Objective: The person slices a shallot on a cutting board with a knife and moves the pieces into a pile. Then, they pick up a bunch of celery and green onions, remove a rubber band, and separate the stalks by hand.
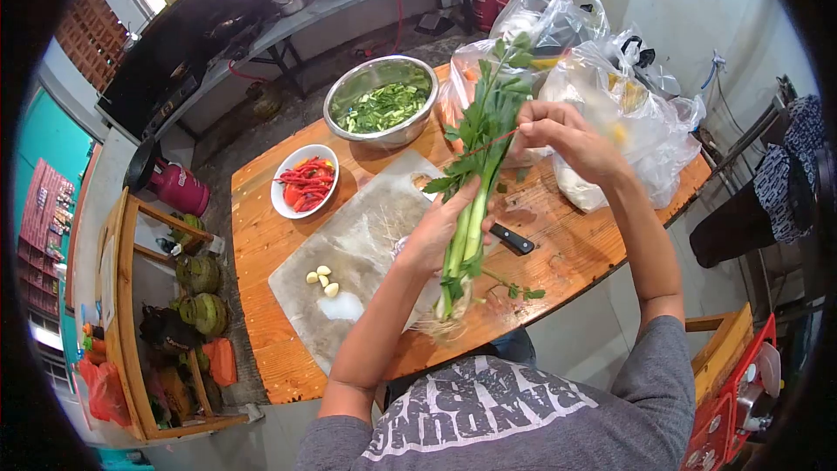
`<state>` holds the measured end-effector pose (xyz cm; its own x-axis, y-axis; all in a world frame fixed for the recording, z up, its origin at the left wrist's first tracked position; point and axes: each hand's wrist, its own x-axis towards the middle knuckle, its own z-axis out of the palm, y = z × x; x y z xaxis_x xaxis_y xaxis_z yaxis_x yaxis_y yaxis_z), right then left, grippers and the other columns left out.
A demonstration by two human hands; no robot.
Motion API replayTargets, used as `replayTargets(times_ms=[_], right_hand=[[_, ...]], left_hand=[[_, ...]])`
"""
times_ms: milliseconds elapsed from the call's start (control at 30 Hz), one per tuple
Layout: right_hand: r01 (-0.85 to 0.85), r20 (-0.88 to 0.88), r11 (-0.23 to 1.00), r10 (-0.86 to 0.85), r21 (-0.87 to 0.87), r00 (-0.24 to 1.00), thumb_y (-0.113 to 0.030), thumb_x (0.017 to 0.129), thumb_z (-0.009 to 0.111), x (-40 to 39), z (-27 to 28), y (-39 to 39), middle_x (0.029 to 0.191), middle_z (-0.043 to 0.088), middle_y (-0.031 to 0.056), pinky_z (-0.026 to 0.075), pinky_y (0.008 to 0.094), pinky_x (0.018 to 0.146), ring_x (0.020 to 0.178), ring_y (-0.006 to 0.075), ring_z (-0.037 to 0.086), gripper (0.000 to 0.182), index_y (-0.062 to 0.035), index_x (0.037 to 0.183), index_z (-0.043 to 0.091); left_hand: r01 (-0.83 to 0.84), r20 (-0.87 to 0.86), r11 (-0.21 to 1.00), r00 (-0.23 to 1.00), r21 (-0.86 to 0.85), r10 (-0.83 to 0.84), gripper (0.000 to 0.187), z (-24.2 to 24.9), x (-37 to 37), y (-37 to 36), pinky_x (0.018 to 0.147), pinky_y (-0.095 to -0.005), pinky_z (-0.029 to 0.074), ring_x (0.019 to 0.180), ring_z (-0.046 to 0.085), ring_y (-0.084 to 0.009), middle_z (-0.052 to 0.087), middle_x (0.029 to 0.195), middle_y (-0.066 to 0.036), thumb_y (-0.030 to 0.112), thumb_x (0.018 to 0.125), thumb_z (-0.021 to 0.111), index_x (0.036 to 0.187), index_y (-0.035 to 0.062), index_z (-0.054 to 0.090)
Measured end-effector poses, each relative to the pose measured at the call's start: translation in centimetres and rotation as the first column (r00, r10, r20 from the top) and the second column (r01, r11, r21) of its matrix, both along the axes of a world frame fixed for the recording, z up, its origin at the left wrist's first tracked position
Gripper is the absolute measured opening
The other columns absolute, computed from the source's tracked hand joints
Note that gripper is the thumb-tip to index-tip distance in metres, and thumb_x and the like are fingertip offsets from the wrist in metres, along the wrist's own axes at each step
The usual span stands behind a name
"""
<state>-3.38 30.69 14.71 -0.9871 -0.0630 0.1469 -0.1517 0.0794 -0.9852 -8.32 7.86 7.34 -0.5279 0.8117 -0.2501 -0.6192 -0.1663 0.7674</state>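
Observation:
My left hand (443, 228) is closed around the pale stalks of a bunch of spring onions and leafy celery (478, 209), held at a slant over the table's front edge with its roots toward me. My right hand (568, 135) pinches a thin red band (490, 143), pulled out taut from the upper part of the bunch. Below the bunch, the black handle of a knife (513, 240) sticks out; its blade is mostly hidden. A worn cutting board (353, 218) lies to the left, with several peeled garlic cloves (324, 280) on it.
A white bowl (299, 213) of red chillies and a steel bowl (405, 129) of chopped greens stand behind the board. Plastic bags (628, 122) fill the table's right back. A loose green sprig (514, 289) lies near the front edge of the wooden table (261, 331).

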Motion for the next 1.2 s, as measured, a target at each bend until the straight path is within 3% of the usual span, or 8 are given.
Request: replayTargets(times_ms=[333,467,633,733,1067,1133,1167,1200], right_hand=[[0.008,0.045,0.995,-0.004,-0.095,0.999,-0.026,0.092,0.077,-1.8,2.6,2.4,0.070,0.064,-0.0051,0.035,0.0188,0.050,0.056,0.0016,0.050,0.023,-0.0043,0.100,0.074],[-0.037,0.021,0.971,0.033,0.236,0.999,-0.024,0.090,0.078,-1.9,3.7,-1.1,0.071,0.065,-0.0049,0.029,0.0193,0.049,0.053,0.0002,0.042,0.023,-0.0035,0.102,0.077],[-0.102,0.136,0.973,0.132,-0.206,0.982,-0.031,0.098,0.067,-2.6,3.7,-1.5,0.069,0.048,-0.0127,0.031,0.0177,0.053,0.057,-0.0001,0.033,0.036,-0.0025,0.118,0.074],[-0.058,0.219,0.944,0.135,-0.323,0.966,-0.026,0.103,0.059,-2.2,3.8,-0.8,0.065,0.033,-0.0129,0.027,0.0191,0.051,0.053,-0.0003,0.033,0.044,0.0030,0.137,0.060],[-0.003,0.314,0.670,0.352,-0.742,0.882,-0.012,0.104,0.048,-1.0,0.7,5.4,0.055,0.033,-0.0101,0.034,0.0177,0.038,0.039,0.0000,0.035,0.064,-0.0042,0.161,0.020],[-0.051,0.286,0.584,0.470,-0.810,0.835,-0.010,0.104,0.047,-1.1,-1.2,6.7,0.055,0.033,-0.0092,0.038,0.0172,0.039,0.038,0.0000,0.036,0.065,-0.0042,0.161,0.018],[-0.181,0.053,0.324,0.598,-0.928,0.799,-0.009,0.104,0.046,-1.6,-2.5,7.2,0.061,0.049,-0.0034,0.041,0.0167,0.039,0.051,0.0038,0.053,0.058,-0.0019,0.158,0.027],[-0.054,0.173,0.541,0.362,-0.839,0.916,-0.010,0.103,0.046,-0.7,-2.9,6.9,0.069,0.055,-0.0013,0.044,0.0178,0.043,0.057,0.0059,0.056,0.049,-0.0009,0.151,0.038]], left_hand=[[0.194,0.141,0.979,0.969,0.056,-0.200,0.039,0.8,0.2,-2.9,0.053,-0.0240,0.050,0.070,0.053,-0.0093,0.053,0.092,-0.002,0.044,0.105,0.054,0.124,0.0100,0.050],[0.110,-0.096,0.972,0.987,-0.207,-0.132,0.038,0.3,0.6,-2.7,0.054,-0.0248,0.052,0.070,0.057,-0.0103,0.056,0.091,-0.002,0.044,0.105,0.055,0.118,0.0080,0.053],[-0.076,-0.397,0.959,0.917,-0.273,-0.041,0.038,-0.8,1.8,-2.6,0.055,-0.0298,0.053,0.065,0.059,-0.0116,0.057,0.080,-0.002,0.043,0.105,0.057,0.111,0.0053,0.052],[-0.173,-0.577,0.927,0.815,-0.334,-0.055,0.041,-0.2,2.0,-3.0,0.056,-0.0334,0.055,0.058,0.063,-0.0167,0.063,0.075,-0.007,0.036,0.105,0.057,0.132,0.0066,0.048],[-0.268,-0.833,0.884,0.514,-0.384,-0.206,0.049,2.1,3.4,-4.4,0.082,-0.0494,0.052,0.091,0.069,-0.0466,0.071,0.105,-0.027,0.012,0.098,0.060,0.141,-0.0045,0.042],[-0.271,-0.877,0.912,0.452,-0.308,-0.162,0.046,1.1,3.5,-5.1,0.076,-0.0462,0.054,0.084,0.071,-0.0407,0.073,0.100,-0.023,0.012,0.100,0.059,0.141,-0.0030,0.044],[-0.267,-0.896,0.924,0.420,-0.272,-0.142,0.044,0.7,3.5,-5.5,0.073,-0.0447,0.055,0.080,0.072,-0.0378,0.074,0.097,-0.021,0.012,0.101,0.058,0.140,-0.0023,0.045],[-0.210,-0.792,0.936,0.602,-0.283,-0.105,0.040,0.9,3.5,-6.1,0.069,-0.0419,0.056,0.078,0.072,-0.0335,0.073,0.094,-0.019,0.013,0.102,0.057,0.138,-0.0018,0.047]])
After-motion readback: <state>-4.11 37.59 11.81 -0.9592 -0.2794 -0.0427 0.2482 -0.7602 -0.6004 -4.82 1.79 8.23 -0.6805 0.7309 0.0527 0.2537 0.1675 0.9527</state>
